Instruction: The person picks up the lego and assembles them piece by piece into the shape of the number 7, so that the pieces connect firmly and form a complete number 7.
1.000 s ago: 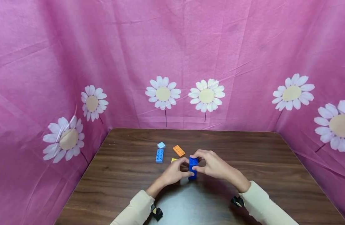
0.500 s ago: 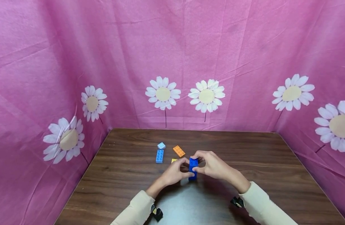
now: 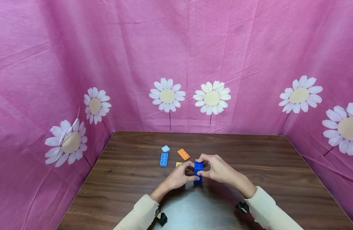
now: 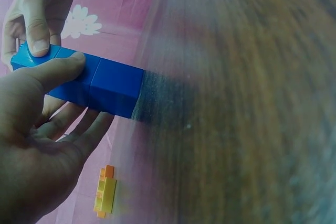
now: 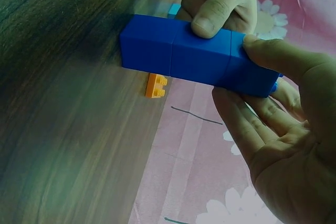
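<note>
A stack of three dark blue toy bricks (image 3: 198,179) stands upright on the wooden table, studs on top. My left hand (image 3: 177,176) grips its lower and middle part from the left, thumb on the near side and fingers behind. From the right, my right hand (image 3: 221,169) pinches the top brick between thumb and fingers. In the left wrist view, the stack (image 4: 116,85) shows seams between its bricks, and its base meets the tabletop. The right wrist view shows the same blue stack (image 5: 202,53) held by both hands.
Left of the stack lie a light blue long brick (image 3: 163,159), a pale blue small brick (image 3: 165,149) and an orange brick (image 3: 183,154). A yellow brick (image 3: 178,164) is partly hidden behind my left hand. Pink flowered cloth (image 3: 191,64) hangs around the table (image 3: 251,150).
</note>
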